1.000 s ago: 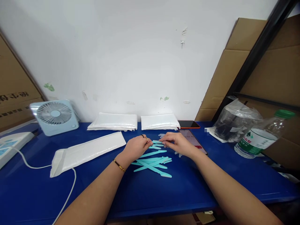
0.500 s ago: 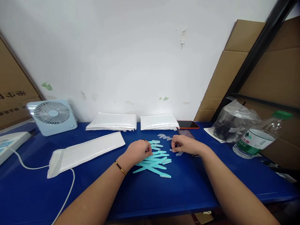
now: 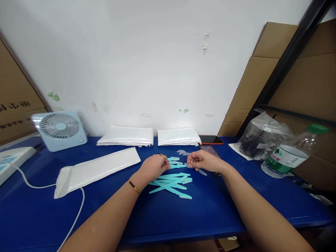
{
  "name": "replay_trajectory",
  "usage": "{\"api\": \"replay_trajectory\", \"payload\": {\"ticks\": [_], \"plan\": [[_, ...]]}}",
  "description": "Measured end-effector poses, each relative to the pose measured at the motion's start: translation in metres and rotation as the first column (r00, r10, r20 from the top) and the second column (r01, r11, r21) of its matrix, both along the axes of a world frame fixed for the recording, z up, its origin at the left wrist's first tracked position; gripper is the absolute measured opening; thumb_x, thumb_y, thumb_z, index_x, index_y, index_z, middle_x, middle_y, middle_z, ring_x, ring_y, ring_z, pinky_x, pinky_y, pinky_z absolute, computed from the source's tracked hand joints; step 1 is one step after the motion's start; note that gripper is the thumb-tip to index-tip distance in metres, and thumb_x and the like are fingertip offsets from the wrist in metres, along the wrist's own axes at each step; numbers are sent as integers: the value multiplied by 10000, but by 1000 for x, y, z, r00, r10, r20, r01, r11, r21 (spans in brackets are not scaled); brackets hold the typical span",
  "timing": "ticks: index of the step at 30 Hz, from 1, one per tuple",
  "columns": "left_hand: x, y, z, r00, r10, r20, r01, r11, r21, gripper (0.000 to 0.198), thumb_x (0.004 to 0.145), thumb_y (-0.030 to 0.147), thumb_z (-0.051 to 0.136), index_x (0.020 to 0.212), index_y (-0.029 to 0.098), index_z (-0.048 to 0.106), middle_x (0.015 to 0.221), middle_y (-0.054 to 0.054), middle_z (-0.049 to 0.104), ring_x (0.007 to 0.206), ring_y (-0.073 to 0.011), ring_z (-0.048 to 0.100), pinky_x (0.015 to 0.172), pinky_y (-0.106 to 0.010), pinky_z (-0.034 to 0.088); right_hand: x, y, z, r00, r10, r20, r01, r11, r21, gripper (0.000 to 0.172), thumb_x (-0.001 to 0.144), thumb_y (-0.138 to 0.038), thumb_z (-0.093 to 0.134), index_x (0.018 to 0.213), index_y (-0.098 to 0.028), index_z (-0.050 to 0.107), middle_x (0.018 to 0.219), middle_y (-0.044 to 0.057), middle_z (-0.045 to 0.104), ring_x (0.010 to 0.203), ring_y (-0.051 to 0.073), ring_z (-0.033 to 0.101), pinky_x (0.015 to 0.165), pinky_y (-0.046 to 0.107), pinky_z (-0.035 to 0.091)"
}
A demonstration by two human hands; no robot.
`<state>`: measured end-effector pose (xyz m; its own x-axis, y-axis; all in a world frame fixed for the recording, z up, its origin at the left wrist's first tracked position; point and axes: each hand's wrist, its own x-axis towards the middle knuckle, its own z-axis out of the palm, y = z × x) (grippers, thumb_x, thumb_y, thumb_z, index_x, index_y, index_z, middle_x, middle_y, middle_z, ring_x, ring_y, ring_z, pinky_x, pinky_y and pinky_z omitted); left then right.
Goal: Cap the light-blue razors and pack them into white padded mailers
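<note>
Right hand (image 3: 203, 161) shifted left w/ clear piece (image 3: 202, 171) pinched; left hand (image 3: 154, 166) pinching teal stick (image 3: 177, 166).

l hand (image 3: 153, 167) covers near ends of teal sticks (image 3: 172, 182); r hand (image 3: 203, 161) hides most of phone (image 3: 210, 151) behind it; small clear piece in r fingers too tiny to id.

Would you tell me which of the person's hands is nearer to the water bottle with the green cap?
The right hand is nearer: the water bottle stands off to its right near the table's edge. The left hand lies farther away, left of the right hand, over the turquoise sticks.
</note>
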<state>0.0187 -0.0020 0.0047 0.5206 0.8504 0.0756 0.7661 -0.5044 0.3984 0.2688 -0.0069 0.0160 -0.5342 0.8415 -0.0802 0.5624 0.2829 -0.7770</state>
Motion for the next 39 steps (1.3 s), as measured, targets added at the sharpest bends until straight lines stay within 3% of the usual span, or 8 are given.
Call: {"api": "replay_trajectory", "payload": {"ticks": [10,18,26,28,31,35,39], "plan": [[1,1,0,1000,-2,-14,4,996,91,153,791,320,504,770,200,597,768,-7,617,652,-134,545,544,-226,340,-8,-1,0,1000,-9,-10,9,999,46,257,749,-403,570,829,-163,614,705,26,600,580,119,526,557,230,412],[-2,0,6,999,36,-12,-35,992,125,118,797,292,505,781,207,585,773,10,607,680,-130,550,567,-230,356,4,3,-4,998,-54,-37,56,997,46,267,734,-409,589,835,-164,620,674,7,584,579,112,513,576,235,416],[2,-1,6,998,38,-40,-31,987,159,150,803,291,492,814,196,608,814,-13,626,724,-147,561,622,-241,377,-18,-1,-5,997,-67,-43,71,991,110,264,776,-361,529,930,-166,620,678,28,608,623,138,568,570,231,416],[1,-1,6,997,72,-31,-65,982,179,150,783,283,519,870,203,612,877,-19,633,793,-162,564,667,-249,385,-13,0,-3,994,-113,-1,112,979,172,273,774,-354,524,950,-167,618,696,31,618,636,140,572,579,234,416],[0,-3,6,998,53,20,-55,990,134,202,755,335,549,908,219,614,933,-19,622,826,-168,558,655,-242,390,6,1,4,962,-226,154,176,943,282,230,728,-360,565,827,-169,648,668,24,616,611,137,552,561,230,397],[3,-8,4,995,-103,7,103,995,-10,203,704,396,587,804,229,639,847,-2,624,743,-149,558,579,-219,372,28,-2,11,896,-135,423,103,990,99,207,595,-358,678,700,-180,667,645,22,631,587,149,553,501,221,373],[5,-8,2,996,-65,-58,62,997,-53,96,706,295,571,731,219,625,736,12,632,647,-128,545,525,-213,339,23,-3,7,880,-86,466,51,995,89,162,595,-326,671,675,-185,660,652,20,628,596,152,556,491,220,365]]}}
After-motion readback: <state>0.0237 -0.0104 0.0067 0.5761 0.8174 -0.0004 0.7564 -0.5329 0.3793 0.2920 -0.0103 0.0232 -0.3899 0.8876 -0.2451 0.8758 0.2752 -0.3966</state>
